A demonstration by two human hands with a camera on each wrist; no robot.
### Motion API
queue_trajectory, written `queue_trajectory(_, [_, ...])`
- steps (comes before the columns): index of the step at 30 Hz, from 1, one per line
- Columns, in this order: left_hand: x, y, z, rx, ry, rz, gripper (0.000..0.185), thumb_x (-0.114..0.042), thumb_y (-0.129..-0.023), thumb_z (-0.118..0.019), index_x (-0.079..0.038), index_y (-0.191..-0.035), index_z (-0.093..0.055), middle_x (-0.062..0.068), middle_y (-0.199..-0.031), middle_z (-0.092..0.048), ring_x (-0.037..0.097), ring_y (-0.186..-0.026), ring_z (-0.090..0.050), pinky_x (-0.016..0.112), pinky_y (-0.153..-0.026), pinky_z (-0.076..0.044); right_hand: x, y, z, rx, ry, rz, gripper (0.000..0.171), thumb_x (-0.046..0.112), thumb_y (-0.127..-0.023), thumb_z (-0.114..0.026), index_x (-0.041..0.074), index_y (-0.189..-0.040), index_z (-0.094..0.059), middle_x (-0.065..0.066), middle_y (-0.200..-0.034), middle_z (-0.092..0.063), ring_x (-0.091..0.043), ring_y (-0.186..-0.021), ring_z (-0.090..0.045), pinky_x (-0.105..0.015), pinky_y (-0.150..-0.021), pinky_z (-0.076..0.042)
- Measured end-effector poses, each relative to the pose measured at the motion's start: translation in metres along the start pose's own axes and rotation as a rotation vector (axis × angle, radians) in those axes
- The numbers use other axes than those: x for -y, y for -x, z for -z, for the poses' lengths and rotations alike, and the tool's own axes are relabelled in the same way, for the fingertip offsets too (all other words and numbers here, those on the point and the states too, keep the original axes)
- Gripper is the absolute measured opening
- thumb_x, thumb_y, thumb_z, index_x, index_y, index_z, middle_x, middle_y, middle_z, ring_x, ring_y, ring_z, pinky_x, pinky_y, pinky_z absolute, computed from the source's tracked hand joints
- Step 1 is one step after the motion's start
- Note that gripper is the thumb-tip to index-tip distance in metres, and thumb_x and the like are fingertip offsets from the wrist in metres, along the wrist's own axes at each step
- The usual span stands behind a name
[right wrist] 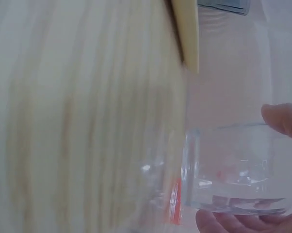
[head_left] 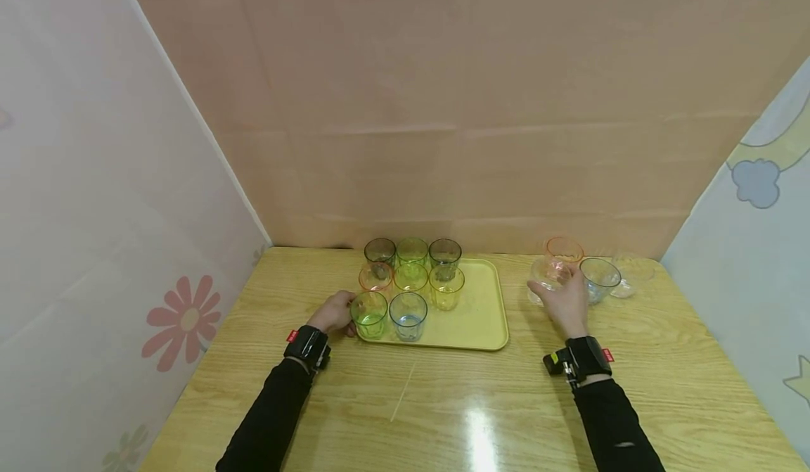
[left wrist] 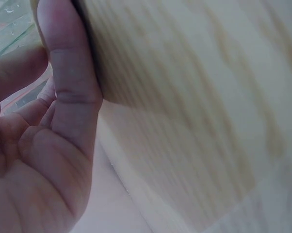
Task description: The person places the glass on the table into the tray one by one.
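Note:
At the left edge of a yellow tray (head_left: 484, 310), my left hand (head_left: 337, 311) grips the rim beside a green glass (head_left: 369, 315). In the left wrist view, the thumb and fingers (left wrist: 71, 68) close at the rim, with glasses partly hidden behind them. My right hand (head_left: 565, 303) holds a clear glass (right wrist: 233, 170) between thumb and fingers, close over the table to the right of the tray. Behind it stands an orange-rimmed glass (head_left: 565, 248). A bluish glass (head_left: 600, 280) is just right of the hand.
Several coloured glasses fill the tray's left part, among them a blue glass (head_left: 408, 316), a yellow glass (head_left: 447, 288) and a dark glass (head_left: 445, 252) at the back. Another clear glass (head_left: 623, 288) stands at the far right of the wooden table (head_left: 405, 402), near the wall.

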State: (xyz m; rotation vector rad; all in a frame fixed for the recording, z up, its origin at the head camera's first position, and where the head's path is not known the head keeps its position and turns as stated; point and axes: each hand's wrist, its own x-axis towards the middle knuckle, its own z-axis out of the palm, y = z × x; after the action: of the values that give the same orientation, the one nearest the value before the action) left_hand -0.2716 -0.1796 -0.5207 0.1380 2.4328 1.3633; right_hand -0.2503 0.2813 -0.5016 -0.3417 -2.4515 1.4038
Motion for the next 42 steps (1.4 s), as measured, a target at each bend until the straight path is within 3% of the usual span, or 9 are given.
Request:
queue_trajectory(6, [-0.001, 0.0, -0.001, -0.005, -0.005, 0.002, 0.019, -0.007, -0.099, -0.056, 0.005, -0.112, -0.063, 0.012, -0.073, -0.062, 0.019, -0.052, -0.06, 0.032, -0.05, -0.056, 0.004, 0.003, -0.003, 0.052, -0.123, 0.04, 0.089, 0.03, -0.086, -0.077, -0.001, -0.147, -0.02, -0.027, -0.143, -0.04, -0.042, -0.133, -0.041, -0.052, -0.105, -0.041])
queue_trajectory(12, [0.0, 0.0, -0.001, -0.019, -0.016, 0.002, 0.018, -0.008, -0.099, -0.056, 0.005, -0.11, -0.063, 0.013, -0.073, -0.062, 0.019, -0.052, -0.061, 0.033, -0.051, -0.056, 0.012, 0.008, -0.008, 0.138, -0.107, 0.133, 0.09, 0.032, -0.087, -0.076, -0.003, -0.15, -0.021, -0.031, -0.143, -0.04, -0.046, -0.133, -0.041, -0.056, -0.103, -0.042])
queue_trajectory(21, [0.002, -0.002, -0.001, -0.017, -0.009, -0.001, 0.019, -0.007, -0.1, -0.055, 0.005, -0.112, -0.063, 0.013, -0.074, -0.062, 0.018, -0.052, -0.061, 0.033, -0.05, -0.056, 0.027, 0.027, -0.025, 0.262, -0.124, 0.193, 0.088, 0.039, -0.086, -0.075, 0.003, -0.149, -0.025, -0.026, -0.148, -0.04, -0.042, -0.135, -0.039, -0.055, -0.103, -0.041])
queue_trajectory(28, [0.001, -0.002, -0.001, -0.015, -0.021, 0.001, 0.022, -0.007, -0.1, -0.055, 0.006, -0.116, -0.062, 0.013, -0.075, -0.063, 0.019, -0.052, -0.061, 0.033, -0.051, -0.057, 0.015, 0.033, -0.05, 0.299, -0.122, 0.307, 0.081, 0.036, -0.089, -0.072, 0.014, -0.152, -0.026, -0.019, -0.148, -0.041, -0.031, -0.134, -0.041, -0.048, -0.1, -0.043])
queue_trajectory(36, [0.001, -0.003, -0.001, -0.015, -0.007, 0.006, 0.02, -0.006, -0.099, -0.055, 0.006, -0.114, -0.062, 0.013, -0.074, -0.063, 0.018, -0.051, -0.06, 0.032, -0.05, -0.056, 0.048, 0.056, -0.051, 0.382, -0.106, 0.218, 0.09, 0.043, -0.081, -0.079, 0.009, -0.149, -0.03, -0.02, -0.145, -0.046, -0.036, -0.134, -0.044, -0.053, -0.103, -0.042])
queue_trajectory(42, [0.003, -0.003, -0.001, -0.004, 0.013, -0.003, 0.02, -0.006, -0.099, -0.055, 0.006, -0.114, -0.062, 0.013, -0.072, -0.062, 0.018, -0.051, -0.06, 0.032, -0.05, -0.056, 0.048, 0.063, -0.059, 0.406, -0.054, 0.258, 0.086, 0.041, -0.079, -0.081, 0.012, -0.145, -0.036, -0.022, -0.138, -0.054, -0.036, -0.126, -0.053, -0.049, -0.094, -0.05])
